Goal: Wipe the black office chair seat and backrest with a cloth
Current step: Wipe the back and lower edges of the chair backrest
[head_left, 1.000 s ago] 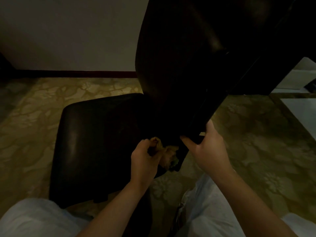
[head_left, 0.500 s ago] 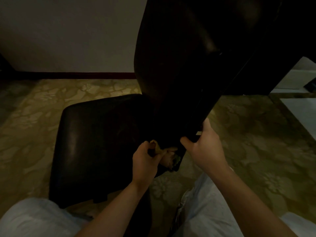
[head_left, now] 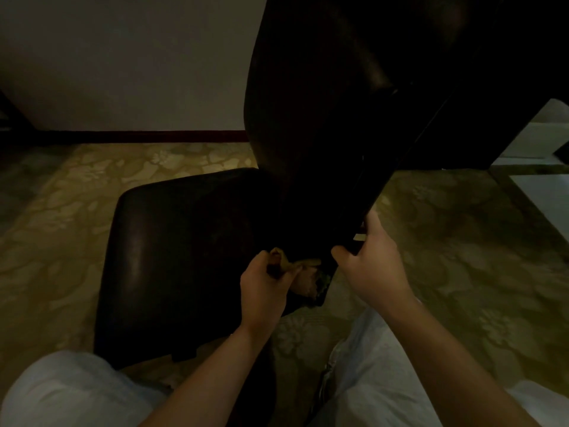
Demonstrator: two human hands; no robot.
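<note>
At 6 o'clock the cloth (head_left: 303, 274) is pinched in the left hand (head_left: 265, 288), pressed where seat (head_left: 172, 248) meets backrest (head_left: 311, 124). At 5 o'clock the backrest's edge, tilted slightly leftward since a second ago, is gripped by the right hand (head_left: 368, 266). The joint seems opened for wiping.

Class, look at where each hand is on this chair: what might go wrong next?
1. The right hand grips the backrest at its lower edge; if the backrest shifts, fingers could get pinched.
2. The left hand holds the cloth bunched at the seat corner, so it may wipe little and miss the dim seat.
</note>
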